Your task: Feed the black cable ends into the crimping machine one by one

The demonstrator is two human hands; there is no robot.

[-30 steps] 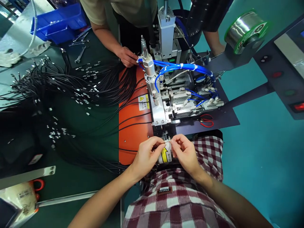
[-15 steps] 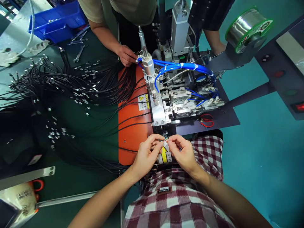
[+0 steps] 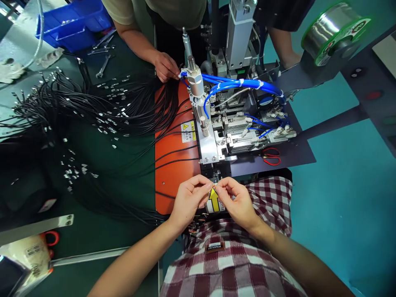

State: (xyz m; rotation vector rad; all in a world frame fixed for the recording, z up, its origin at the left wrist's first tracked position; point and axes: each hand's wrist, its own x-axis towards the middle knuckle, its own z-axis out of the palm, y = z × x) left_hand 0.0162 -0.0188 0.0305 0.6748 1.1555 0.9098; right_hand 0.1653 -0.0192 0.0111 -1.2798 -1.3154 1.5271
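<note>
Lying leftmost on the dark green bench (image 3: 102,239), loose black cables with silvery metal plugs (image 3: 72,99) sit well apart from the hands. Farther right, one thin black cable (image 3: 165,194) crosses the flat orange-red panel (image 3: 173,177), its long axis pointing toward the left hand (image 3: 188,202), the nearer one. Between the two hands' nearly meeting fingertips are fine coloured wire ends (image 3: 214,185), too small to show their axis; the left pinches closed on them, and the right hand (image 3: 237,201) likewise.
</note>
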